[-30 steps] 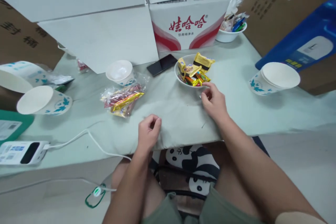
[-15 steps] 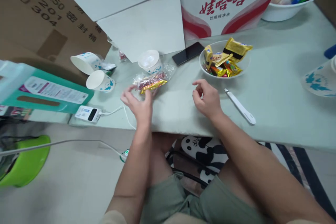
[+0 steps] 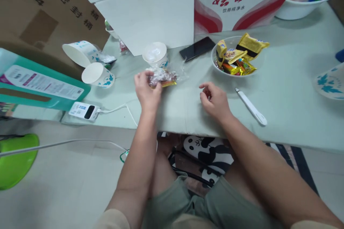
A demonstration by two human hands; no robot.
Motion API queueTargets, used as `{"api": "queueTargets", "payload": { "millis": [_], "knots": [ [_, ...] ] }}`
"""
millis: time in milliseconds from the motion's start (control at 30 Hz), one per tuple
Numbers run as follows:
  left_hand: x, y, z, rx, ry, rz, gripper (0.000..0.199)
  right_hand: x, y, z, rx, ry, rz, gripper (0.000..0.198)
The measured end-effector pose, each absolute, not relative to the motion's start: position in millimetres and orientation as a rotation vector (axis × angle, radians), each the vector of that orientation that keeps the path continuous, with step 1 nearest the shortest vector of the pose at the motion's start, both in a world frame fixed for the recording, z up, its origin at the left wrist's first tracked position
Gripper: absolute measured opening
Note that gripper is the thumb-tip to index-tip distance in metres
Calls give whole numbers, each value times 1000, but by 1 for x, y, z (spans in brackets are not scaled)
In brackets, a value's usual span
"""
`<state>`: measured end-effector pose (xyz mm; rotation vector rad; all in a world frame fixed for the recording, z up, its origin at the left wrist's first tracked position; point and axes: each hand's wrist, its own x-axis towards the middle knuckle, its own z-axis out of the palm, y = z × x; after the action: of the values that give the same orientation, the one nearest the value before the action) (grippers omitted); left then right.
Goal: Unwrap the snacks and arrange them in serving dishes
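Observation:
My left hand (image 3: pixel 147 89) has its thumb and fingers around the left end of a small heap of snack packets (image 3: pixel 170 78), in clear, dark red and gold wrapping. Just behind the heap stands a white paper cup (image 3: pixel 155 55) with blue leaf marks and crumpled clear plastic inside. My right hand (image 3: pixel 215 101) is held loosely curled near the table's front edge, with nothing visible in it. To its right lies a white ceramic-peeler-like slim tool (image 3: pixel 252 107) with a small metal tip. A clear bowl (image 3: pixel 233 75) of yellow snack packets (image 3: pixel 251 46) sits beyond that hand.
A black phone (image 3: pixel 201 48) lies before the white carton (image 3: pixel 166 18). Two paper cups (image 3: pixel 98 75) lie tipped at left, near a teal jug (image 3: pixel 48 86) and a white power bank (image 3: pixel 84 111) with a cable. At right are another paper cup (image 3: pixel 331 82) and a filled white bowl (image 3: pixel 298 10).
My left hand has moved right and forward and closed around the snack packets. My right hand keeps its curled pose. The camera view has shifted slightly.

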<state>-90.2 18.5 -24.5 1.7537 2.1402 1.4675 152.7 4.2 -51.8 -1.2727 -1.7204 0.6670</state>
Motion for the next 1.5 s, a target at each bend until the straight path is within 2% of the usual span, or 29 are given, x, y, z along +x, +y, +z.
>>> {"api": "queueTargets", "payload": {
  "millis": [100, 200, 300, 400, 467, 567, 633, 800, 867, 933, 1000, 1100, 1200, 1367, 1500],
  "knots": [
    [-82, 11, -23, 1901, 1945, 1519, 38, 145, 4, -54, -1253, -1728, 749, 21],
    [-77, 6, -28, 1726, 1783, 1639, 32, 136, 5, -58, -1258, -1581, 946, 21],
    [-72, 2, -29, 1432, 1527, 1744, 41, 128, 7, -60, -1174, -1230, 1333, 40],
    [-65, -3, -23, 1268, 1283, 1581, 48, 122, 7, -59, -913, -1045, 1611, 67],
    [-61, -6, -18, 1259, 1218, 1402, 46, 121, 8, -57, -827, -1024, 1600, 78],
    [-57, -10, -11, 1331, 1244, 1314, 40, 123, 9, -58, -853, -1053, 1404, 86],
    [-56, -11, -8, 1377, 1268, 1319, 38, 128, 11, -60, -879, -1161, 1257, 81],
    [-58, -9, -11, 1409, 1288, 1268, 33, 141, 8, -58, -970, -1644, 785, 33],
    [-56, -7, -16, 1442, 1318, 1241, 30, 143, 1, -55, -1078, -1844, 577, 33],
    [-53, -5, -23, 1510, 1373, 1191, 31, 143, -6, -53, -1209, -2012, 442, 41],
    [-47, -3, -31, 1608, 1444, 1135, 35, 141, -12, -51, -1315, -2117, 372, 46],
    [-38, -1, -40, 1698, 1627, 1126, 39, 141, -16, -48, -1369, -2178, 318, 42],
    [-31, -2, -43, 1651, 1777, 1192, 43, 145, -16, -43, -1305, -2155, 441, 35],
    [-23, -11, -33, 1734, 1579, 1227, 40, 150, -20, -34, -1220, -1891, 948, 22],
    [-25, -18, -26, 1952, 1323, 1013, 35, 151, -19, -34, -1112, -1689, 1393, 40]
  ]
}}
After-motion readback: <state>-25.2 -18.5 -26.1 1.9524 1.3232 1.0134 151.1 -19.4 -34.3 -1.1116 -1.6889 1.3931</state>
